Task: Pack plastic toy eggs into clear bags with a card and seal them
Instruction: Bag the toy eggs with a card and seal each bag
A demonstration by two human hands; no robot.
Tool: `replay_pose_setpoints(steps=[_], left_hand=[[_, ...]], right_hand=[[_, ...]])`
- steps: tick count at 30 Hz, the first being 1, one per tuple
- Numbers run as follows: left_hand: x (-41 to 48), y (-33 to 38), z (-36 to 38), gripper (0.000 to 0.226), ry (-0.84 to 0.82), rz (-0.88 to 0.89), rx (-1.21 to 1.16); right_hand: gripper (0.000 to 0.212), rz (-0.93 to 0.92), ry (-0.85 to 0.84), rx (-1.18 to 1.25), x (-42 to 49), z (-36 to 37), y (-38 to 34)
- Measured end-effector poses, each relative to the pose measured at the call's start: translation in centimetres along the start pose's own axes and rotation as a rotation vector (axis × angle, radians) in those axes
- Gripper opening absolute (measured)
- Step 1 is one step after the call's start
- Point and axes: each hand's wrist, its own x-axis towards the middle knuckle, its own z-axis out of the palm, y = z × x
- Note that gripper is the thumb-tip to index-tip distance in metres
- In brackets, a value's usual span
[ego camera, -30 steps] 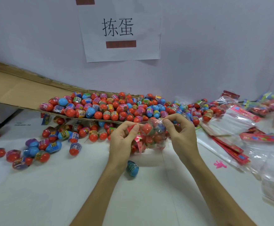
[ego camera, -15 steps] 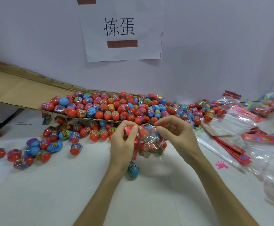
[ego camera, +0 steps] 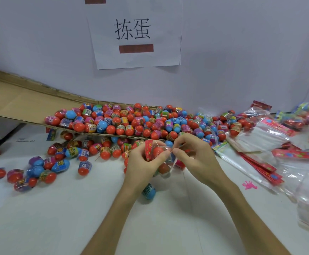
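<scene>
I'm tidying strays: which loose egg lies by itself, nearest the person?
The blue egg on the table, just below the left hand; all other loose eggs cluster farther back near the cardboard.

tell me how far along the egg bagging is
Done: a few packed bags lie far right. In hand: left hand and right hand pinch the top of a bag holding eggs and a card; seal unclear. Left: a big pile of loose eggs and empty bags.

Left hand (ego camera: 143, 163) and right hand (ego camera: 197, 160) both pinch the bag (ego camera: 166, 169).
</scene>
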Motion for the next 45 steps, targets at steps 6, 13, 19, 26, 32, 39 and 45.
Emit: replay_pose_setpoints(steps=[6,13,19,26,32,39,45], left_hand=[[0.0,0.1,0.0,0.016,-0.011,0.001,-0.001],[0.0,-0.1,0.1,0.019,-0.034,-0.011,0.041],[0.0,-0.4,0.1,0.026,-0.059,-0.020,0.099],[-0.1,-0.2,0.0,0.027,-0.054,-0.013,0.146],[-0.2,0.1,-0.1,0.029,-0.082,-0.006,0.150],[-0.1,0.6,-0.4,0.033,-0.033,0.174,0.157],[0.0,0.5,-0.7,0.017,-0.007,0.191,0.204]], right_hand=[[0.010,-0.089,0.009,-0.035,0.0,-0.1,-0.4],[0.027,-0.165,0.040,-0.064,-0.2,-0.2,-0.4],[0.029,-0.098,-0.031,-0.044,-0.3,-0.4,-0.6],[0.031,-0.125,-0.048,-0.125,-0.2,-0.7,-0.6],[0.025,-0.089,-0.080,-0.053,-0.1,-1.1,-0.3],[0.023,0.025,-0.107,0.092,0.0,-1.7,0.1],[0.031,-0.010,-0.033,0.032,0.0,-0.9,-0.1]])
